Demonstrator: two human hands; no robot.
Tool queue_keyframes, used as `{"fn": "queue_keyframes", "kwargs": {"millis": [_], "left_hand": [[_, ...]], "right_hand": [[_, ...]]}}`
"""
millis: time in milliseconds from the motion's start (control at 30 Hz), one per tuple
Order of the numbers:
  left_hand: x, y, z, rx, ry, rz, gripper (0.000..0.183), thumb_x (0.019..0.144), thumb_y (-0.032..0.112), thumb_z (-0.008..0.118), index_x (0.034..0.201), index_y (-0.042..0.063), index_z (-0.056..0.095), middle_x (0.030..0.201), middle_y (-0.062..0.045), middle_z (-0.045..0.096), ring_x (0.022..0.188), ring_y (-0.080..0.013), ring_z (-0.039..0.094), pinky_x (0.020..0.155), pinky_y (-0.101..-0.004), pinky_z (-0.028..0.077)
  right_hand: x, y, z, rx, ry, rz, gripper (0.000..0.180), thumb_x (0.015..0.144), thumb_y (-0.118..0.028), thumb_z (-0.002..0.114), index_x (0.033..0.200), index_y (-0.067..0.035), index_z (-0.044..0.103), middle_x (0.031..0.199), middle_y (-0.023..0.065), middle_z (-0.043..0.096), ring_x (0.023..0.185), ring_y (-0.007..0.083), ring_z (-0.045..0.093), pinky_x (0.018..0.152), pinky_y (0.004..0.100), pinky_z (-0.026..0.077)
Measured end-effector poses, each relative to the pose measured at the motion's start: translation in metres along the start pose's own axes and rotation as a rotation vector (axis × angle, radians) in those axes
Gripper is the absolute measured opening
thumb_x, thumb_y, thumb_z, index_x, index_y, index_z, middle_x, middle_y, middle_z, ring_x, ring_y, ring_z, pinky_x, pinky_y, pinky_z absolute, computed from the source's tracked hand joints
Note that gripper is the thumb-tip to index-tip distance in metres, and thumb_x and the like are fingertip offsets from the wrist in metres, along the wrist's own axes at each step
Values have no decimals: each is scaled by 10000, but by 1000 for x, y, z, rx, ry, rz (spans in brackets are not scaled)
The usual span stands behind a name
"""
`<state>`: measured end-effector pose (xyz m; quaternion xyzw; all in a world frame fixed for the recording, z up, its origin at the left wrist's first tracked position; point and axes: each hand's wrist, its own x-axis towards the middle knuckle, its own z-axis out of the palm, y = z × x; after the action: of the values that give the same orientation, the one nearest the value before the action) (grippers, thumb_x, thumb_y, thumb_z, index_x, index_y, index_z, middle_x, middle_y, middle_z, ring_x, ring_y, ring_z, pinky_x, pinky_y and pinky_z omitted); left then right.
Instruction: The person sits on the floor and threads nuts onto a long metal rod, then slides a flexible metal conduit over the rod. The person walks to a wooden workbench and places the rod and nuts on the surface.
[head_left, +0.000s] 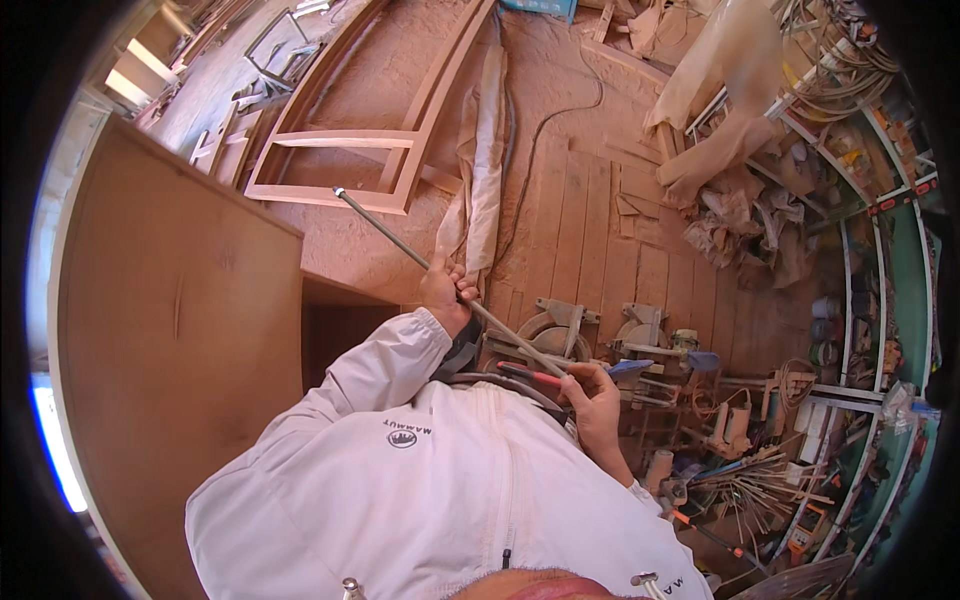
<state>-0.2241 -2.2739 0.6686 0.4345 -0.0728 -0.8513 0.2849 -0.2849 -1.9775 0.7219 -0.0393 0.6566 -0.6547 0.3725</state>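
Observation:
A long thin metal rod (384, 228) runs slantwise before my chest, with a pale cap on its far end. Around its middle, my left hand (448, 291) is closed in a fist. My right hand (598, 401) pinches the near end of the rod between thumb and fingers. A slim red tool with a dark tip (529, 373), like a marker or a small knife, lies at the same fingertips, below the rod. Its exact kind is unclear, and the fingers hide its rear end.
On my left stands a large wooden panel (172, 262). A wooden frame (337, 199) lies ahead on the dusty floor, beside rolled sheeting (486, 165) and a dark cable (534, 135). Circular-bladed saws (551, 330) are close by on the right, near cluttered shelving (862, 394) and thin sticks (742, 484).

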Motion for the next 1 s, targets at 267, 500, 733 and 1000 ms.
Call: {"fn": "queue_keyframes", "kwargs": {"millis": [267,500,733,1000], "left_hand": [[140,52,85,122,45,-110,442,1040,449,523,721,187,366,610,33,328,506,-101,334,400,-237,276],[357,115,194,304,-85,-215,499,1036,509,503,677,198,351,578,38,306,485,-127,317,414,-272,244],[545,190,302,217,-40,-150,501,1024,480,546,669,193,341,578,25,298,492,-131,326,410,-269,242],[638,257,481,139,-2,-14,511,1022,496,539,678,180,333,586,32,310,506,-126,345,414,-270,271]], "right_hand": [[137,-34,54,21,47,72,183,951,-118,701,1077,7,655,913,47,687,765,93,638,699,244,527],[344,-71,132,333,128,291,197,1036,-154,576,1070,29,639,845,89,691,718,130,651,645,269,541],[553,-124,201,151,234,229,161,939,-59,692,1073,22,654,918,61,691,782,133,674,718,279,576],[736,-278,223,-242,182,-205,157,866,40,722,1018,16,693,992,77,710,854,125,670,778,266,550]]}}
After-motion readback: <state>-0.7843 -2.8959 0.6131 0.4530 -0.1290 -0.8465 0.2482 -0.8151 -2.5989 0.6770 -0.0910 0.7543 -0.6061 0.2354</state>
